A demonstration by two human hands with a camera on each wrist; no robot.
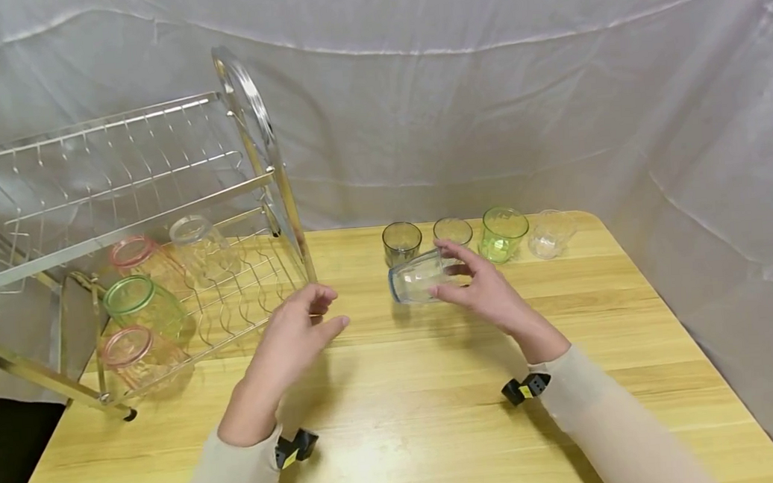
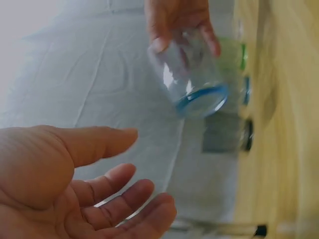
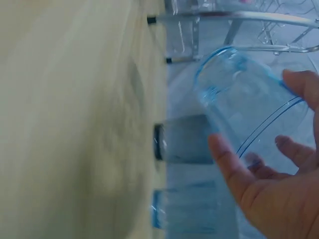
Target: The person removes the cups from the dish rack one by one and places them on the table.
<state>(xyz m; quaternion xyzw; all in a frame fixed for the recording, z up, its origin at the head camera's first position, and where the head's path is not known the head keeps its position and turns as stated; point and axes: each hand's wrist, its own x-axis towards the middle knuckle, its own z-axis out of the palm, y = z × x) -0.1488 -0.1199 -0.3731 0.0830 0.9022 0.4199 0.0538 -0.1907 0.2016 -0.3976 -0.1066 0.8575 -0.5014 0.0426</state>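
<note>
Bluish glass [image 1: 414,278], sideways, is pinched in the wide right grip [image 1: 487,294], apparently base outward.

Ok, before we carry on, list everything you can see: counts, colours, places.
Rack: 1, silver, table's left side
Pink glasses: 2, pink, rack's lower tier
Racked green glass: 1, green, between the pink ones
Racked clear glass: 1, clear, lower tier, back
Smoky glass: 1, grey, back row, leftmost
Blue-tinted glass: 1, pale blue, beside it
Green glass: 1, green, next along
Clear glass: 1, clear, rightmost
Held glass: 1, blue-tinted, right hand
Table: 1, light wood, below
Curtain: grey, behind; count unclear
Wrist cameras: 2, black, wrists
Sleeves: 2, pale, forearms
Hands: 2, bare, above table
</note>
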